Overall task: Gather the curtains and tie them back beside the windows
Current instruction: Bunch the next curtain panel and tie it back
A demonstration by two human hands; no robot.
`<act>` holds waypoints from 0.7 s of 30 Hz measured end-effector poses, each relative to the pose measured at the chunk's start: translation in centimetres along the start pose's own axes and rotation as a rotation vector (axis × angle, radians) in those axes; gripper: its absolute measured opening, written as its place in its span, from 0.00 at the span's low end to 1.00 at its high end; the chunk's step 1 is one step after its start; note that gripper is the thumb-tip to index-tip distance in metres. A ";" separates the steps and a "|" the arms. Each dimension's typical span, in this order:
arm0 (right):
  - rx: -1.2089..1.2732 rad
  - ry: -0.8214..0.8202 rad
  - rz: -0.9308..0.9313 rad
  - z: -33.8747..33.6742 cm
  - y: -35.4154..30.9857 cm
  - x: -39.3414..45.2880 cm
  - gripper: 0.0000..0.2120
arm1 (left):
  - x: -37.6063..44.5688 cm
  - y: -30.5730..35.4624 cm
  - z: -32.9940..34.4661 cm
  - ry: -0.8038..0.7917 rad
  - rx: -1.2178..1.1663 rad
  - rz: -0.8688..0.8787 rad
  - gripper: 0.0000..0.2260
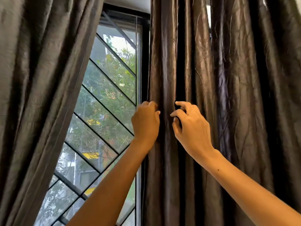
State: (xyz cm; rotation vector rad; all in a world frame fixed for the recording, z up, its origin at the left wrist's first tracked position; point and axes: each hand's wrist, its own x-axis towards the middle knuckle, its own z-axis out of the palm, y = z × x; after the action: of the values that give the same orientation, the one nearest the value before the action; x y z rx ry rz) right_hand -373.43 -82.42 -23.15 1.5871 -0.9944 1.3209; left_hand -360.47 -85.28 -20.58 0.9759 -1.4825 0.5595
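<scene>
My two bare forearms come up from the bottom edge, nearest of all, and end in my left hand [145,121] and my right hand [190,128], both raised against the dark grey-brown, satin-sheened curtain panel on the right [203,70], which hangs in deep vertical folds just beside the window. My left hand is curled round the panel's leading edge where it meets the frame, the fingers [154,106] tucked into the cloth and gripping it; my right hand is relaxed, its fingers bent loosely and spread, the tips brushing the next fold over, holding nothing that I can see. One fold of cloth stands between the two hands. I judge this fabric light and soft, creased all over, with a glossy face that will likely slide through a loose hold, so I would take it in a full fistful, fold stacked on fold, at about the height my hands are now, rather than pinch a single edge. No tie-back cord or hook shows anywhere here. Outward from there, the black-framed window with its slanted black metal grille [104,101] shows green trees beyond, and the matching grey-brown curtain panel on the left [40,79] slants away to the left, drawn off the glass.
</scene>
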 end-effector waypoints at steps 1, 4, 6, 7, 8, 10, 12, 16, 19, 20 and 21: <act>-0.007 -0.011 -0.005 0.2 -0.4 0.3 0.07 | 0.4 -0.6 0.1 -0.009 0.013 -0.028 0.09; -0.029 -0.018 0.001 1.1 -1.2 0.9 0.06 | 1.2 -1.9 0.9 -0.044 0.046 -0.088 0.10; -0.046 -0.026 0.021 1.7 -1.5 1.4 0.04 | 1.9 -2.6 1.3 -0.052 0.030 -0.108 0.11; -0.058 -0.029 0.030 1.9 -1.6 1.6 0.03 | 2.3 -2.8 1.5 -0.048 0.001 -0.110 0.13; -0.069 -0.026 0.032 2.0 -1.8 1.9 0.02 | 2.8 -3.1 1.5 -0.047 -0.045 -0.110 0.14; -0.095 -0.005 0.023 2.1 -2.3 2.4 0.04 | 3.9 -3.6 1.6 -0.083 -0.136 -0.136 0.15; -0.118 0.026 -0.010 1.9 -2.8 2.7 0.07 | 4.7 -4.0 1.5 -0.121 -0.174 -0.154 0.14; -0.219 0.004 -0.152 2.2 -3.2 3.2 0.15 | 5.6 -4.8 0.5 -0.141 -0.219 -0.141 0.09; -0.420 -0.215 -0.114 2.6 -3.1 3.8 0.15 | 5.8 -5.5 -0.6 -0.133 -0.248 -0.104 0.07; -0.462 -0.288 -0.058 2.7 -3.2 3.9 0.13 | 5.9 -5.8 -0.9 -0.132 -0.258 -0.095 0.06; -0.475 -0.313 0.011 3.0 -3.3 4.0 0.10 | 6.0 -6.0 -1.2 -0.133 -0.272 -0.092 0.05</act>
State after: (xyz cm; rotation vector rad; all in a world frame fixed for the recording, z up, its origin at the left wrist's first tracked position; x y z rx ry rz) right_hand -368.84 -84.30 -19.90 1.4348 -1.3898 0.7711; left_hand -354.43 -89.02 -15.76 0.8742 -1.5752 0.2225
